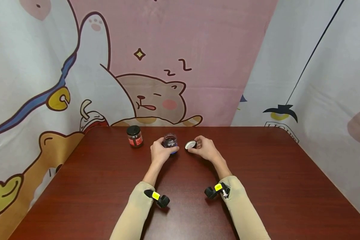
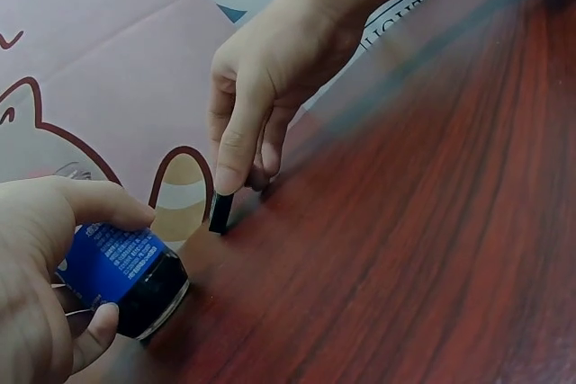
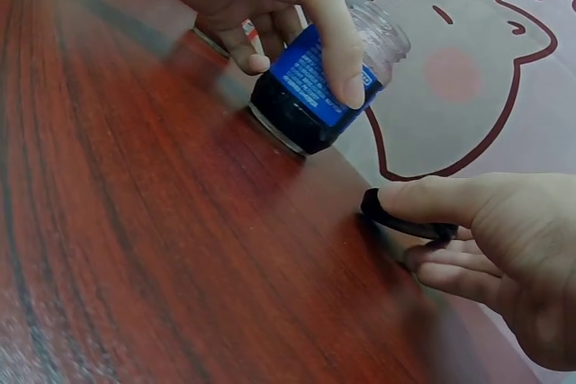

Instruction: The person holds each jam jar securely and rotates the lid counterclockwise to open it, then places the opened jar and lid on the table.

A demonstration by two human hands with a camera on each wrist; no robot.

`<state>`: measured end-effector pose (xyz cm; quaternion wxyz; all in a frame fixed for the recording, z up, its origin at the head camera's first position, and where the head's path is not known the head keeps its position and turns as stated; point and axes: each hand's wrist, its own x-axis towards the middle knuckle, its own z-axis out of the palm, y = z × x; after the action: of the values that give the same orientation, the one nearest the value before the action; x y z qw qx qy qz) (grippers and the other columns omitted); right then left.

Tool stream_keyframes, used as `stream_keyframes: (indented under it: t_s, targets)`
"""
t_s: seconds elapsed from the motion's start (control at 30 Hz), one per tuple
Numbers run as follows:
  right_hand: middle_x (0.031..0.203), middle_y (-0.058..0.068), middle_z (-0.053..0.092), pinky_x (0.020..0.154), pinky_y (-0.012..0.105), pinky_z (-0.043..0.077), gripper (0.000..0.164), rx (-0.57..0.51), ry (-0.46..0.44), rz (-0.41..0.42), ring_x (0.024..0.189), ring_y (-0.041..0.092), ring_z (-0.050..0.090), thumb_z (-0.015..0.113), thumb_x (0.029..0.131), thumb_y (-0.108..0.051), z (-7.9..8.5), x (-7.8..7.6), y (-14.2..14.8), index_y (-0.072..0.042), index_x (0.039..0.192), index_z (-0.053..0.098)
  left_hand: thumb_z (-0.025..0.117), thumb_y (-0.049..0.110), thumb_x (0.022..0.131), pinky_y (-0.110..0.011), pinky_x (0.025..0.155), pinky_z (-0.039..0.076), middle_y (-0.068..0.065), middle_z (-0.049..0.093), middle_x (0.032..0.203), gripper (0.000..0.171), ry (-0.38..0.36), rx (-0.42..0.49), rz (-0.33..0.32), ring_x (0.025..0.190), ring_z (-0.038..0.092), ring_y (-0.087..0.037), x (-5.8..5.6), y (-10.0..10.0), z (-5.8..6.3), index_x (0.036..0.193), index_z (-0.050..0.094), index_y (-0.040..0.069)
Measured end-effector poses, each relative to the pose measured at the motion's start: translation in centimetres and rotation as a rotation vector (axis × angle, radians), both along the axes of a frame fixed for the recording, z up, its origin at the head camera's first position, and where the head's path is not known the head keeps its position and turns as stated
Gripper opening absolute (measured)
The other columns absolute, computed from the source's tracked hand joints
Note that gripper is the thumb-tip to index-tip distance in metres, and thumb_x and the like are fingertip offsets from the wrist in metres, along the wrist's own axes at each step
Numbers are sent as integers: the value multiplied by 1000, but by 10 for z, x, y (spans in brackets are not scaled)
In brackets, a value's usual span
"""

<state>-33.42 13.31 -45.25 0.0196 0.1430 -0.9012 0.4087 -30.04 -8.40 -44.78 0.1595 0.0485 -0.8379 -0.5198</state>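
Note:
A small glass jar [image 1: 169, 137] with a blue label and dark contents stands uncapped on the table, its threaded mouth bare. My left hand [image 1: 160, 152] grips it round the label, thumb and fingers on opposite sides. In the left wrist view the blue-labelled jar [image 2: 117, 263] shows its dark lower part near the tabletop. Just right of it, my right hand [image 1: 206, 148] pinches a black lid [image 1: 190, 145] by its edge, the pale inner face showing in the head view. From the right wrist, the lid [image 3: 409, 222] appears edge-on between thumb and fingers.
A second jar [image 1: 134, 136] with a black lid and red label stands to the left of the left hand, near the table's back edge. The brown wooden table [image 1: 180, 213] meets a cartoon-printed cloth [image 1: 216, 66] at the back.

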Motion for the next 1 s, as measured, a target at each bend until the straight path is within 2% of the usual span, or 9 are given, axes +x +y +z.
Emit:
stream_keyframes:
  t_s: [0.4, 0.57, 0.73, 1.0]
  targets:
    - [86, 9, 58, 74, 37, 48, 47, 129, 114, -26, 80, 22, 55, 88, 78, -25, -6, -4, -5, 4, 106, 64, 93, 26, 69, -48, 94, 48, -13, 73, 109, 58, 16, -55, -27, 108, 64, -34, -8, -3, -2, 118, 70, 4]
    - [86, 9, 56, 76, 38, 46, 46, 159, 107, -39, 81, 24, 53, 88, 78, -25, -6, -2, -8, 4, 105, 64, 93, 27, 70, -48, 95, 48, -14, 72, 110, 60, -13, -61, -50, 108, 63, -34, -10, -5, -1, 120, 69, 3]
    - [86, 10, 57, 77, 39, 46, 44, 181, 88, -58, 82, 25, 54, 87, 79, -24, -4, -1, -8, 5, 104, 64, 94, 28, 70, -49, 95, 48, -14, 72, 111, 60, -12, -37, -62, 108, 64, -33, -10, -4, 0, 120, 69, 3]
    - [88, 12, 56, 80, 41, 46, 43, 205, 73, -64, 86, 27, 53, 82, 81, -22, -2, 3, -10, 7, 107, 64, 93, 30, 72, -49, 95, 48, -13, 72, 112, 60, -19, -29, -77, 108, 63, -32, -9, -4, -5, 121, 68, 3]
